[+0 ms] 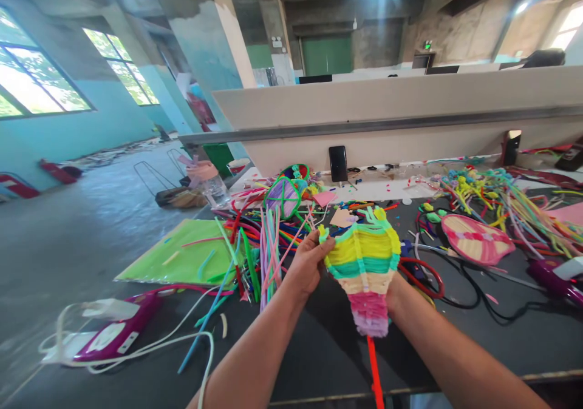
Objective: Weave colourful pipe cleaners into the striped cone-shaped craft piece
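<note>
A fan-shaped pipe-cleaner craft stands up above the dark table in front of me, striped yellow, teal, cream, pink and lilac. From its narrow lower end hangs a red stem. My left hand pinches the craft's upper left edge between thumb and fingers. Behind its right side is my right hand; only the part near the wrist shows, and the fingers are hidden. Bundled pipe cleaners in lilac, pink and mint lie left of my left hand. A pink-edged craft piece rests to the right.
A purple power strip with white cables lies at the left front; another power strip is at the right. A green sheet, a purple round craft piece, a clear bottle and a leaning phone stand or lie farther back.
</note>
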### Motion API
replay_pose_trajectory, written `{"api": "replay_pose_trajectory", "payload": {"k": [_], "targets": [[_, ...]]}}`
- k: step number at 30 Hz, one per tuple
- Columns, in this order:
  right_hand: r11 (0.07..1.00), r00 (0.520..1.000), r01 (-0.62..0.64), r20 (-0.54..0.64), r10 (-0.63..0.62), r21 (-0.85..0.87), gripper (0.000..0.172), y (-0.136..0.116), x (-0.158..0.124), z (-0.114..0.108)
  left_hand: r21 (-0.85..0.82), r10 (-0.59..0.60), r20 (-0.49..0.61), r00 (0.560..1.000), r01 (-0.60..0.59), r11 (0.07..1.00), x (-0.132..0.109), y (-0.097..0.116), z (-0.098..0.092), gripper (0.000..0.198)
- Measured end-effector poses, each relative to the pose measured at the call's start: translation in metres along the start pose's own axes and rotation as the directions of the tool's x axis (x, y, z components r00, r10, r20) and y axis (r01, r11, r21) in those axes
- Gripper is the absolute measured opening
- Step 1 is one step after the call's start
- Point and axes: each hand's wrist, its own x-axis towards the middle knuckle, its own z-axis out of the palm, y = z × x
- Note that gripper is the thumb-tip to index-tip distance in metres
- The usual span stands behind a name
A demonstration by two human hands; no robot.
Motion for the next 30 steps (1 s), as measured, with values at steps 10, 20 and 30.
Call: {"api": "replay_pose_trajectory", "payload": {"k": [10,20,30], "targets": [[0.932,0.931,-0.069,-0.312,0.188,0.357,0.029,-0.033,-0.005,-0.021,0.050,0.100,-0.127,0.987,-0.095,0.994,0.001,0.017,-0.008,0.032],[0.943,0.893,-0.039,-0.412,0.182,0.330,0.022,-0.027,-0.002,-0.021,0.040,0.014,-0.062,0.998,-0.011,0.999,-0.001,0.002,-0.009,0.030],[0.931,0.873,-0.035,-0.442,0.206,0.364,0.022,-0.029,0.000,-0.026,0.096,-0.033,0.125,0.992,0.021,0.995,0.001,0.004,-0.014,0.040]]}}
